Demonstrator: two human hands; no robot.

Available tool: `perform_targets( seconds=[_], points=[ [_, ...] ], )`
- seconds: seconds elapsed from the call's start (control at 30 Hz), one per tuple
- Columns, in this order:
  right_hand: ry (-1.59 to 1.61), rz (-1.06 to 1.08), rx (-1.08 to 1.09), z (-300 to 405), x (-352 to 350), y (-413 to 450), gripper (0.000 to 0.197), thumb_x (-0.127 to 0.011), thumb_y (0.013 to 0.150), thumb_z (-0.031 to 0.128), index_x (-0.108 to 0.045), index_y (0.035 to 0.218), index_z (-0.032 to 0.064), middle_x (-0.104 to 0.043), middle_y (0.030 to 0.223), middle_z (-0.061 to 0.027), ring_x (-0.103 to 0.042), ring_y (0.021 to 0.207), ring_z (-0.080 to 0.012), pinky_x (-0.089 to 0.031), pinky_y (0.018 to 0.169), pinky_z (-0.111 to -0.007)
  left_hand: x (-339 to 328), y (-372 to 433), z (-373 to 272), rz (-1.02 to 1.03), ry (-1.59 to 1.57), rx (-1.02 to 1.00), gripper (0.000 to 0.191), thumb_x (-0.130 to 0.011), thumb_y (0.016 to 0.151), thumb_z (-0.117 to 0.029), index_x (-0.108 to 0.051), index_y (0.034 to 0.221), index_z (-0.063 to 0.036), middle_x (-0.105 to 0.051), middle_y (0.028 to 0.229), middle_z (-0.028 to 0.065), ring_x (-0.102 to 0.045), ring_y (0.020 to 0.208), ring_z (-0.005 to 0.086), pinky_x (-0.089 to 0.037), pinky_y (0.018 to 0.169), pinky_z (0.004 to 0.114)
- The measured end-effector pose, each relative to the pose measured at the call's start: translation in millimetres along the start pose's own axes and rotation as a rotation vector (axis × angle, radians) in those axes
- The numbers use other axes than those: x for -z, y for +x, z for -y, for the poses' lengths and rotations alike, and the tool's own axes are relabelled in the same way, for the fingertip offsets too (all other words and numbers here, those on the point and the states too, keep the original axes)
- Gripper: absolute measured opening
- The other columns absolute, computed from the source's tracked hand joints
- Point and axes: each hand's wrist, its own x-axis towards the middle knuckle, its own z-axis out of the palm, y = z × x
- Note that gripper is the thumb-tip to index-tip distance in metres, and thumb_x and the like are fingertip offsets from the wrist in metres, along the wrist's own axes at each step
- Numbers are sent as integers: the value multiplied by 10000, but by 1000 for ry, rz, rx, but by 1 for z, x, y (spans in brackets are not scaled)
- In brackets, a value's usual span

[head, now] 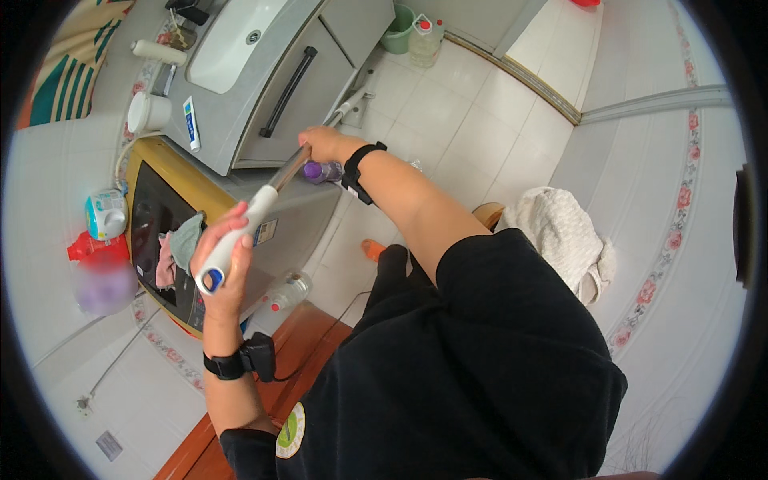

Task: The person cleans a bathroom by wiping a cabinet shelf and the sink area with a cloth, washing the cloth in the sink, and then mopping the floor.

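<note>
My left hand (223, 255) is wrapped around the white plastic grip (231, 246) of a long metal pole; a blue-lined hanging hole shows at the grip's end. Farther down, my right hand (329, 145) holds the pole's metal shaft (291, 168). The shaft slants away beside the vanity cabinet to a white lower section (350, 107) near the floor. What is fixed to its far end I cannot make out clearly. Beneath my right hand is a purple-capped bottle (322, 172). Left of my left hand, pink and grey-green cloths (186, 240) lie on a top-loading washing machine (156, 186).
A grey vanity (222, 129) with a white basin (234, 42) and toothpaste tube (191, 124) adjoins the washer. Clear plastic jugs (290, 290) stand on the tiled floor (444, 120). A green bucket (398, 33) is by the doorway. A pale towel (552, 234) hangs at right.
</note>
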Motion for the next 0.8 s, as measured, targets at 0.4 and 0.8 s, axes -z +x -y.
perform_targets(
  seconds=[0.4, 0.8],
  points=[
    [124, -301, -68, -21, 35, -5, 235, -658, 697, 102, -566, 911, 71, -589, 924, -139, -550, 898, -339, -443, 747, -400, 6, 70, -36, 215, -44, 17, 176, -614, 793, -96, -617, 949, -15, -621, 1086, 140, -552, 896, 124, -426, 776, 234],
    [159, -525, -239, 1, 32, -97, 225, -648, 705, 168, -562, 908, 120, -563, 962, -89, -506, 1001, -300, -388, 836, -426, 20, 73, -77, 506, -43, -95, 189, -619, 742, -100, -613, 914, -22, -621, 1083, 148, -572, 951, 179, -432, 821, 272]
  ],
)
